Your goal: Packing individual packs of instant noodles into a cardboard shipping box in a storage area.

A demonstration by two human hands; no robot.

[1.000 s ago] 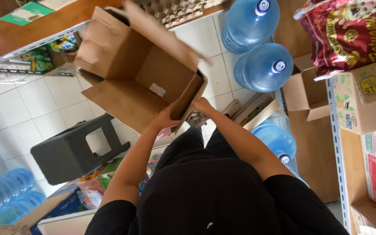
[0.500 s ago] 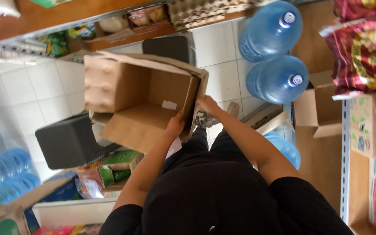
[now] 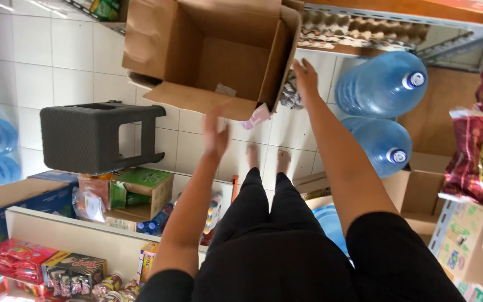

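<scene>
The empty cardboard box (image 3: 213,56) lies on its side on the tiled floor (image 3: 23,61), open mouth facing the person, so its inside is easy to reach. The right hand (image 3: 306,75) rests open against the box's side flap; the left hand (image 3: 216,131) hovers just before the opening, fingers loosely spread, holding nothing.

An open, empty cardboard box (image 3: 219,53) lies on its side on the white tiled floor (image 3: 40,61). The right hand (image 3: 306,75) touches its flap edge; the left hand (image 3: 214,134) hangs open just below it, touching nothing. Left of that hand stands a dark plastic stool (image 3: 93,134); right of the right hand lie two blue water jugs (image 3: 378,86).
</scene>
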